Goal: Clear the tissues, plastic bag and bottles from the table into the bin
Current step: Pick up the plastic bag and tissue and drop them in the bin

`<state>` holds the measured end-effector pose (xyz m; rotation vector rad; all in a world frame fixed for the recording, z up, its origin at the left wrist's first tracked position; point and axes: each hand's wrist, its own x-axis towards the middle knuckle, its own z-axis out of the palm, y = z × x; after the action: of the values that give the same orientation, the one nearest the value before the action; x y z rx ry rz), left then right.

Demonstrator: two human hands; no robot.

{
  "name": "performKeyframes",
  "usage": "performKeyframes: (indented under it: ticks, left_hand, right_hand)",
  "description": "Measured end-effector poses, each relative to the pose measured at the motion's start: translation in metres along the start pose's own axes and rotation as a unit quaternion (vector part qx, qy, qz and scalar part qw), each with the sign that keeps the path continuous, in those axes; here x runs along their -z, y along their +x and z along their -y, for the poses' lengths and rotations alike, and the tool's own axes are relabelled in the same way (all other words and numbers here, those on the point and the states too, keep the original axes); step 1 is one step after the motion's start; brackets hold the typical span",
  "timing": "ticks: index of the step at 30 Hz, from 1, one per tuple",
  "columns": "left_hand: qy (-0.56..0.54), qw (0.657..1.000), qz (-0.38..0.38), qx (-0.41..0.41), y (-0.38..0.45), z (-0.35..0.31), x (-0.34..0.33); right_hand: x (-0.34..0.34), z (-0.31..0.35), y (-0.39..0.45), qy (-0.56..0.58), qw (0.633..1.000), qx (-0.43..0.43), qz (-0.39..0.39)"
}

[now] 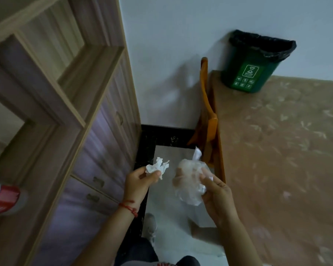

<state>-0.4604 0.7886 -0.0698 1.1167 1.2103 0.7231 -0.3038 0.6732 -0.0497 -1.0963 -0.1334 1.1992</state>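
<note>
A crumpled white tissue (158, 167) is pinched in my left hand (140, 181), low in the middle of the view over the floor. Just to its right, my right hand (215, 191) grips a scrunched clear plastic bag (188, 179) beside the table's left edge. The green bin (252, 70), lined with a black bag, stands on the far left corner of the table (286, 150) against the wall. It is well beyond both hands. No bottles are in sight.
A tall wooden cabinet (69, 131) with drawers fills the left side. An orange wooden chair (208, 112) stands between the wall and the table's left edge. A red and white object (2, 198) shows at the far left. A grey floor strip runs between cabinet and table.
</note>
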Motion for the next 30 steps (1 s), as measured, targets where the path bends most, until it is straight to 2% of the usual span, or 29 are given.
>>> performKeyframes:
  ticks: [9,18,30]
  left_hand:
    - [-0.004,0.999,0.052,-0.016,0.103,-0.042,0.002]
    - [-0.006,0.999,0.054,0.004,0.202,-0.07,-0.026]
    - [-0.008,0.999,0.051,-0.006,0.338,-0.129,-0.102]
  right_hand:
    - [-0.05,0.021,0.078,0.029,0.998,0.035,-0.036]
    - [-0.071,0.06,0.166,0.021,0.997,0.034,-0.065]
    - [-0.088,0.151,0.316,-0.004,0.999,0.041,-0.028]
